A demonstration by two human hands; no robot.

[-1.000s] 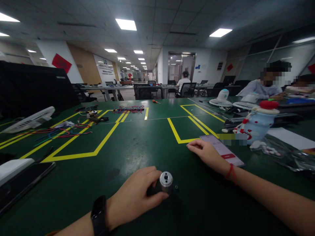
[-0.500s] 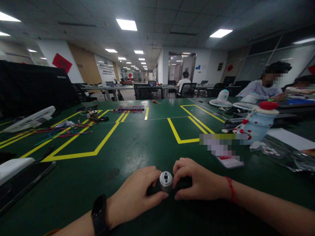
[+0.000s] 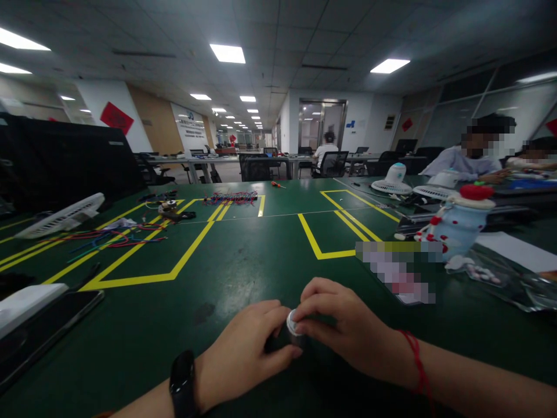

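A short silver metal cylinder stands at the near middle of the green table. My left hand grips it from the left between thumb and fingers. My right hand comes from the other side, thumb and fingertips closed together at the cylinder's top edge. Those fingers partly cover the top face, so I cannot see whether anything small is pinched there. A black wristband is on my left wrist, a red string on my right.
To the right lie a blurred flat packet, a light-blue cup and a clear plastic bag. At left are a dark phone, loose wires and a white fan. Yellow tape marks the green table. A co-worker sits far right.
My right fingers have moved from the cylinder's right side onto its top, covering the face with dark holes that showed before. My left hand keeps its grip. The view has tilted slightly.
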